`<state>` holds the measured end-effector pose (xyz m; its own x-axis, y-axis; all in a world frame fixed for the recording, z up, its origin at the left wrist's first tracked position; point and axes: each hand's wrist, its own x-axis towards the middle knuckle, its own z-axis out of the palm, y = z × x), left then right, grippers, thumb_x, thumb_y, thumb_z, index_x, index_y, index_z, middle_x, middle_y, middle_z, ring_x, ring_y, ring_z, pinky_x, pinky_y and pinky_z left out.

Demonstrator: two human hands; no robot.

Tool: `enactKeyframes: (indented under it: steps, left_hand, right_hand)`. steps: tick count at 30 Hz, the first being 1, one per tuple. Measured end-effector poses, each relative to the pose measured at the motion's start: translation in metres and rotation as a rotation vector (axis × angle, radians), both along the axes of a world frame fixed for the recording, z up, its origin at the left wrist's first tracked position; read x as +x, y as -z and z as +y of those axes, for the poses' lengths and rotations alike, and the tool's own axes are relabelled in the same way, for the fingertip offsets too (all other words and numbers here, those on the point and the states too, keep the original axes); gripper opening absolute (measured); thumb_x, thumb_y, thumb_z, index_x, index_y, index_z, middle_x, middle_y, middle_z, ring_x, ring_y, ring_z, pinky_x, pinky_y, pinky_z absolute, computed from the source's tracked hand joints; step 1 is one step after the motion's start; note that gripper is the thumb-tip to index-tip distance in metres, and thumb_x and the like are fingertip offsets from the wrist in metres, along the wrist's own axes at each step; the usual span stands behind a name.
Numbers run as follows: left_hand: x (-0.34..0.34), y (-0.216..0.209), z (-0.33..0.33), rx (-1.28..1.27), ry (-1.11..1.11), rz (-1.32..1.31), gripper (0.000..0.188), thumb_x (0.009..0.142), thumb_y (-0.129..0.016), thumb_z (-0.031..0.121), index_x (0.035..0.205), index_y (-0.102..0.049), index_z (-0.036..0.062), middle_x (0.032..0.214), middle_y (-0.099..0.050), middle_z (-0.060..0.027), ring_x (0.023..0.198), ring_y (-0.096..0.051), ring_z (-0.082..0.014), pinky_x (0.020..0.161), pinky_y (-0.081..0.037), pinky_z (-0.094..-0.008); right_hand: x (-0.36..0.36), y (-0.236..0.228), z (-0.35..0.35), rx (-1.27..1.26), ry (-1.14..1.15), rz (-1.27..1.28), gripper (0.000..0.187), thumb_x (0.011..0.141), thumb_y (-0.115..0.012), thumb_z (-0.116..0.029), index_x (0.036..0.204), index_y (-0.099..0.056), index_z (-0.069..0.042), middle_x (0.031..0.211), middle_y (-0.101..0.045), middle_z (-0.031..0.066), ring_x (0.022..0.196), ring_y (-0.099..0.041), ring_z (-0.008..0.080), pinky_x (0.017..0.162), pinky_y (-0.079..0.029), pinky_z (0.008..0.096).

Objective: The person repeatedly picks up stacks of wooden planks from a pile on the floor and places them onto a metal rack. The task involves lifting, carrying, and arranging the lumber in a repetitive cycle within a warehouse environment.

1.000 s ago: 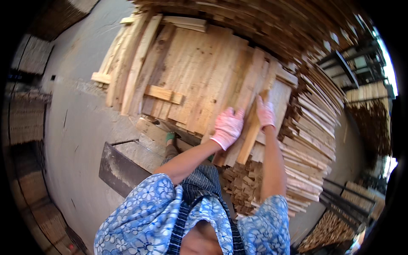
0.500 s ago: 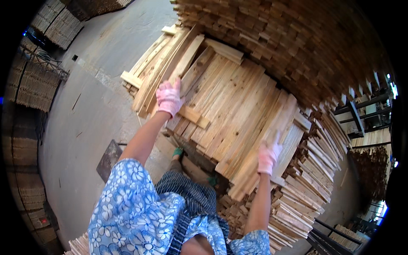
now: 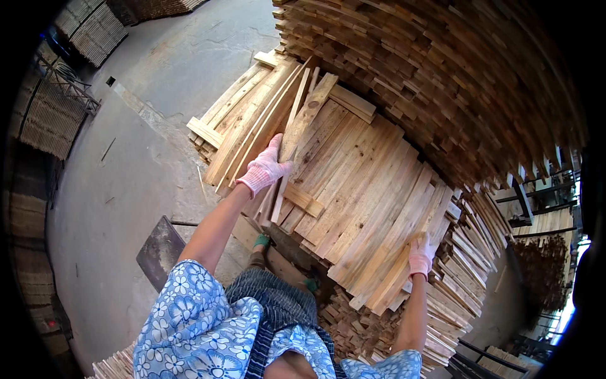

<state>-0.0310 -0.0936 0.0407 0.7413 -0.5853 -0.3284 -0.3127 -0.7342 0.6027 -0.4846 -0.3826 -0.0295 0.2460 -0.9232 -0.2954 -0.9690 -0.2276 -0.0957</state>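
Note:
My left hand [image 3: 268, 167], in a pink-and-white knit glove, is closed on a wooden board [image 3: 309, 112]. That board stands tilted among other raised boards at the left of a flat layer of pale planks [image 3: 356, 183]. The thumb is on its near right side and the fingers lie along it. At the right side of the layer, my right hand [image 3: 421, 256], gloved alike, rests on the outer planks with its fingers stretched forward. A short crosspiece [image 3: 304, 201] lies across the planks near my left hand.
A tall wall of stacked boards [image 3: 429, 76] rises behind the layer. Loose sticks [image 3: 464, 265] lie heaped to the right, and cut ends [image 3: 356, 325] pile below. A dark flat panel [image 3: 161, 252] lies on the grey floor [image 3: 126, 189] at left. Board stacks [image 3: 53, 117] stand farther off.
My left hand has turned and tilted the board upright beside the other raised boards. My right hand, blurred before, now rests on the planks at the right edge. The view has shifted slightly.

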Motion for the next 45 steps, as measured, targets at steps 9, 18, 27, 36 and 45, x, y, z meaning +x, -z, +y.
enactKeyframes:
  steps: [9, 18, 27, 36, 45]
  left_hand:
    - [-0.008, -0.013, -0.021, -0.124, -0.017, -0.126, 0.088, 0.087, -0.071, 0.028, 0.16, -0.026, 0.0079, 0.146, -0.051, -0.0267, 0.128, -0.058, -0.0372, 0.107, -0.047, -0.0415]
    - [0.051, 0.003, 0.022, 0.244, 0.187, -0.547, 0.096, 0.083, -0.078, 0.041, 0.16, -0.026, 0.0152, 0.136, -0.052, -0.0212, 0.119, -0.055, -0.0397, 0.098, -0.047, -0.0511]
    - [0.064, 0.006, -0.011, 0.334, 0.282, -0.601, 0.067, 0.096, -0.049, 0.009, 0.16, -0.031, 0.0156, 0.126, -0.058, -0.0263, 0.104, -0.064, -0.0381, 0.086, -0.054, -0.05]
    - [0.039, 0.001, 0.024, 0.001, 0.341, -0.42, 0.077, 0.088, -0.067, 0.015, 0.157, -0.032, 0.0189, 0.121, -0.059, -0.0309, 0.102, -0.064, -0.0496, 0.088, -0.054, -0.0537]
    - [0.009, 0.071, -0.042, -0.005, 0.356, -0.48, 0.081, 0.091, -0.064, 0.015, 0.162, -0.026, 0.0211, 0.14, -0.05, -0.029, 0.12, -0.058, -0.0468, 0.098, -0.052, -0.0489]
  right_hand:
    - [0.307, -0.017, 0.113, -0.154, -0.34, -0.538, 0.065, 0.096, -0.064, -0.032, 0.154, -0.039, -0.016, 0.14, -0.051, 0.0268, 0.114, -0.063, 0.0418, 0.097, -0.052, 0.0504]
    - [0.358, -0.073, 0.173, 0.209, -0.198, -0.485, 0.083, 0.09, -0.069, -0.028, 0.16, -0.025, -0.02, 0.118, -0.053, 0.0322, 0.104, -0.064, 0.0462, 0.089, -0.053, 0.0545]
    - [0.323, -0.071, 0.19, 0.202, -0.221, -0.592, 0.087, 0.086, -0.07, -0.025, 0.161, -0.026, -0.023, 0.13, -0.048, 0.0291, 0.117, -0.057, 0.0497, 0.099, -0.051, 0.0497]
    - [-0.027, -0.078, 0.112, -0.126, 0.08, -0.48, 0.089, 0.084, -0.075, -0.016, 0.161, -0.03, -0.027, 0.146, -0.043, 0.0289, 0.122, -0.057, 0.0455, 0.104, -0.05, 0.0447]
    - [-0.126, 0.068, 0.004, -0.03, 0.083, -0.627, 0.067, 0.094, -0.067, -0.024, 0.156, -0.04, -0.027, 0.134, -0.048, 0.0291, 0.117, -0.058, 0.0449, 0.104, -0.048, 0.0448]
